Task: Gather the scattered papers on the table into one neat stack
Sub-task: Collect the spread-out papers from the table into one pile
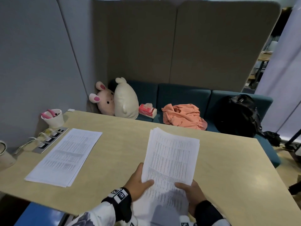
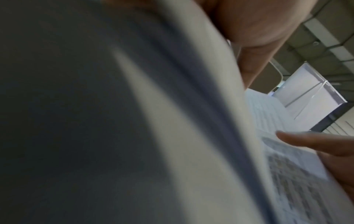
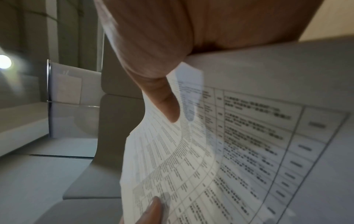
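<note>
We hold a sheaf of papers above the table, near its front edge. Our left hand and right hand grip its lower corners, thumbs on top. The white sheets carry dense printed tables, their top edges fanned unevenly. 1 more paper pile lies flat at the table's left, well apart.

We see dim, soft indoor light, wide-angle bending at the edges, heavy blur in both wrist views, and a glaring lamp.
</note>
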The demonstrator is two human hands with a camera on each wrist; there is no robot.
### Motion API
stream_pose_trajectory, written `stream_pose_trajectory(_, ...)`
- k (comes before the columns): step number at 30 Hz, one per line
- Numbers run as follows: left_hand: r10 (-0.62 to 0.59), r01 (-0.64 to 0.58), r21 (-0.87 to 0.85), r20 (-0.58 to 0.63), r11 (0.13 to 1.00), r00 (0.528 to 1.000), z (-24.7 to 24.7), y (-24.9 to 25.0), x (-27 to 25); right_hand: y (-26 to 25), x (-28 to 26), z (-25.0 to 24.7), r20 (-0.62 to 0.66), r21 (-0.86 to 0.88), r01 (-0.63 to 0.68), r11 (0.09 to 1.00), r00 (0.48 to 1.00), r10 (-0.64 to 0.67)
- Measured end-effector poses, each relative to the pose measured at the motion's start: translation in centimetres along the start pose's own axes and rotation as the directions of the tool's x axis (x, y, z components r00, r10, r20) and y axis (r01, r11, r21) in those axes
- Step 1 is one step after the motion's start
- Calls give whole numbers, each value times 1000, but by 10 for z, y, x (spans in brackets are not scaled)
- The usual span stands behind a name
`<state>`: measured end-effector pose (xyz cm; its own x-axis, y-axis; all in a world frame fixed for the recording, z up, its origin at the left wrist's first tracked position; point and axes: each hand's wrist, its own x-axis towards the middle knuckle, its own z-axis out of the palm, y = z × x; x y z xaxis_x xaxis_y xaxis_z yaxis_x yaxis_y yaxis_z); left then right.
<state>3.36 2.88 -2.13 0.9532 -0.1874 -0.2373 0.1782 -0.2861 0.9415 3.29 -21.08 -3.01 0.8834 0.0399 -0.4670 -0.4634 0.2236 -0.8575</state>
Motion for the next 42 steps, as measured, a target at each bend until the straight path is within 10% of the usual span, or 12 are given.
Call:
stream_pose_trajectory(7,-7,6,-60,-13,998,1000,-45,-15,-4,7,4,11,-1,64,-37,997,999,37)
stream_pose_trajectory(12,-121,149,202,-144,968,982,-107,-43,0,9,3,22,-41,-36,-9,999,999,8)
stream_pose_trajectory(18,-253,572,571,-542,589,801,-200,-99,-6,14,5,20,-130,-37,0,999,992,-4)
stream_pose_trajectory(25,-376,717,579,-611,387,697,-214,-144,-25,10,2,12,-161,-55,-19,998,987,10)
stream_pose_trajectory(42,-395,674,641,-548,367,737,-257,-142,-21,15,-6,20,-183,-29,-142,990,974,134)
